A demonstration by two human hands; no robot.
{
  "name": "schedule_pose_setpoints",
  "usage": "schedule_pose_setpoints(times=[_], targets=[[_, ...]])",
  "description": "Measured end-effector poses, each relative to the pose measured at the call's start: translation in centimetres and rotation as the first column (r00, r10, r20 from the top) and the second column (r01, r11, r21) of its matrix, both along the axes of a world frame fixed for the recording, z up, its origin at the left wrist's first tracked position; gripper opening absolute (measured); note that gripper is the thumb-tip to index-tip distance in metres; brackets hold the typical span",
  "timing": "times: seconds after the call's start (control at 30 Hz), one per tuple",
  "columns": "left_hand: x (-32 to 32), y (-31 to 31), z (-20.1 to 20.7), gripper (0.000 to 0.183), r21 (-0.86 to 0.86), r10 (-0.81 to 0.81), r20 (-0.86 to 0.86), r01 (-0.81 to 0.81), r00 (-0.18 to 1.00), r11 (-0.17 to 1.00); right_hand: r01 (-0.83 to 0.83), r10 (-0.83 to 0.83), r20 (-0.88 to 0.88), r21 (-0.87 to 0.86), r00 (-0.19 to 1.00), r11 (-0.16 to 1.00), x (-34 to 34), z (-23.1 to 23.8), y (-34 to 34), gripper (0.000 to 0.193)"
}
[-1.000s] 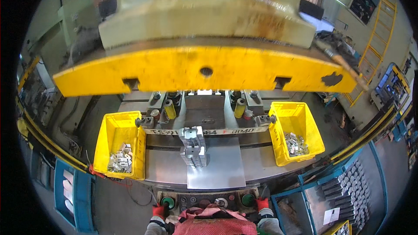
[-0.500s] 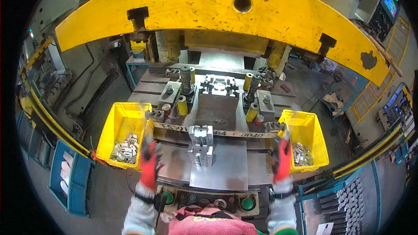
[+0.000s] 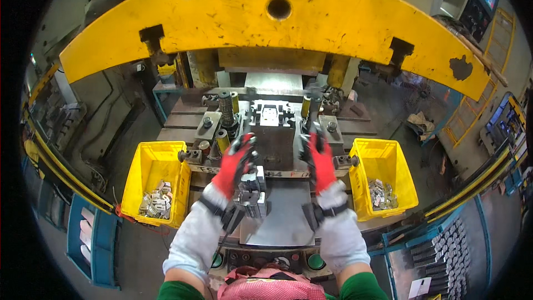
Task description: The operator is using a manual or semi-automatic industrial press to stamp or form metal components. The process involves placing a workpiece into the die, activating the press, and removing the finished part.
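Note:
Both my hands, in red and black gloves, reach forward over the front of the press bed. My left hand (image 3: 237, 162) is open with fingers stretched out, just above and behind two short stacks of grey metal parts (image 3: 253, 195). My right hand (image 3: 318, 158) is open too, its fingertips smeared a little by motion, beside the right guide post of the die. Neither holds anything that I can see. Beyond them, a bright cut-out metal piece (image 3: 270, 114) lies on the lower die, between the posts. A smooth metal sheet (image 3: 286, 222) lies under the stacks.
Yellow bins with small metal pieces stand at the left (image 3: 158, 161) and right (image 3: 383, 161). The yellow press beam (image 3: 333, 16) spans the view above the die. Green buttons (image 3: 315, 261) line the near panel. A rack of metal parts (image 3: 444, 261) sits at lower right.
Both hands have moved forward and inward, from beside the bins to over the bed's front. The view has shifted slightly.

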State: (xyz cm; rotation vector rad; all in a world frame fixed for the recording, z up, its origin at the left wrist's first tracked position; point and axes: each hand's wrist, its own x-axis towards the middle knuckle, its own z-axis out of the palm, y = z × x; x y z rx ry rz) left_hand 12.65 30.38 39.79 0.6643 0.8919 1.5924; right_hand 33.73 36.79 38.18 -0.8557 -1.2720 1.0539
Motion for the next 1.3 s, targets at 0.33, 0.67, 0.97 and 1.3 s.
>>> schedule_pose_setpoints(times=[0.33, 0.67, 0.97, 1.3], targets=[[-9.7, -25.3, -9.2, 0.042, -0.214, 0.492, -0.152, -0.514, 0.857, 0.831, 0.507, -0.471, 0.202, -0.467, 0.859, 0.725, 18.9, -8.0, -18.2, 0.035], [-6.3, -25.0, -8.7, 0.033, -0.135, 0.367, -0.341, -0.431, 0.865, 0.892, -0.354, 0.488, 0.062, -0.612, 0.87, 0.708, 2.9, -4.3, -19.8, 0.043], [-7.4, -28.8, -13.9, 0.025, 0.284, 0.573, -0.462, -0.5, 0.676, 0.818, -0.557, 0.52, -0.213, -0.443, 0.827, 0.703, 1.3, -0.1, -16.0, 0.037], [-9.3, -30.0, -14.7, 0.026, -0.301, 0.645, 0.014, -0.612, 0.764, 0.731, -0.417, 0.558, 0.229, -0.459, 0.798, 0.785, -1.8, 2.9, 5.7, 0.027]])
